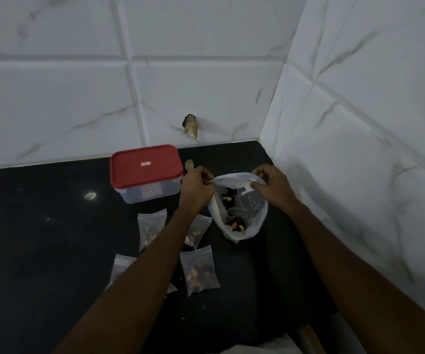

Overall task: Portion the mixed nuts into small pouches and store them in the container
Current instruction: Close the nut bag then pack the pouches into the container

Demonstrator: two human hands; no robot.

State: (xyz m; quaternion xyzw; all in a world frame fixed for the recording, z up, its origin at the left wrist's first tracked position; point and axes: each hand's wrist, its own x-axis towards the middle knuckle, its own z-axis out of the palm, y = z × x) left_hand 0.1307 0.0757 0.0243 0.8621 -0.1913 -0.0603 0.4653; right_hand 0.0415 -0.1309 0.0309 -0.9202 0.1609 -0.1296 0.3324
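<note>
A large clear bag of mixed nuts (pixel 242 215) stands on the black counter (pixel 40 238), near the right wall. My left hand (pixel 197 189) pinches the left side of the bag's top edge and my right hand (pixel 274 186) pinches the right side. Several small clear pouches with nuts lie flat in front: one (pixel 151 227) far left, one (pixel 198 231) partly under my left forearm, one (pixel 200 273) nearer, and one (pixel 121 269) mostly hidden by the arm. A clear container with a shut red lid (pixel 146 166) stands behind them.
A wooden spoon's tip (pixel 189 164) shows between the container and my left hand. White marble-look tiled walls (pixel 206 85) meet in a corner close behind and to the right of the bag. A dark chipped spot (pixel 190 125) marks the back wall.
</note>
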